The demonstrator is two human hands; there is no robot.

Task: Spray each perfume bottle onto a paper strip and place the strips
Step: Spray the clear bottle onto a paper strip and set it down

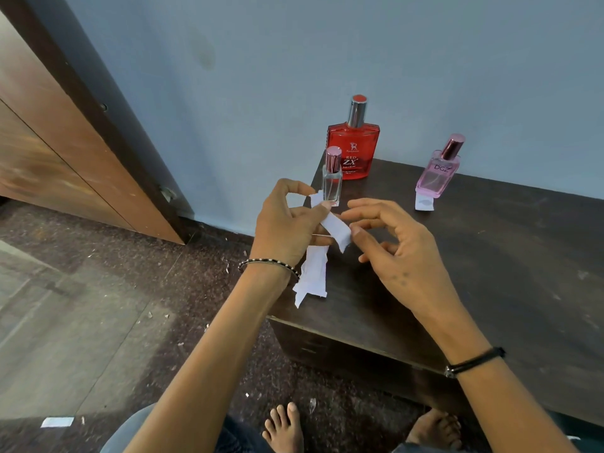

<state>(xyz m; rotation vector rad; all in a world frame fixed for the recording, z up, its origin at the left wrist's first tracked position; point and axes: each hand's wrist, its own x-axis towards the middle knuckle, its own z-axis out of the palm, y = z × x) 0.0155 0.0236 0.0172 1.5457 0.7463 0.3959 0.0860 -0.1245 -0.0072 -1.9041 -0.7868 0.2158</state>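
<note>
Bare feet below dark table; left hand seemingly pinches paper strip, right hand loose.

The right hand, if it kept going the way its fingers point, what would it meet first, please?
Probably the paper strip held in the left hand; the right hand points left toward it, with its fingertips close to the strip. Depth is uncertain.

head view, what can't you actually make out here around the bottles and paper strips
- Small print under "RED ZX" on the red perfume bottle: too small, partly behind the clear perfume bottle.
- Paper strip at the pink DGZ bottle: far end hidden by it.
- Count of strips in the left hand: overlapped, palm covers them.
</note>
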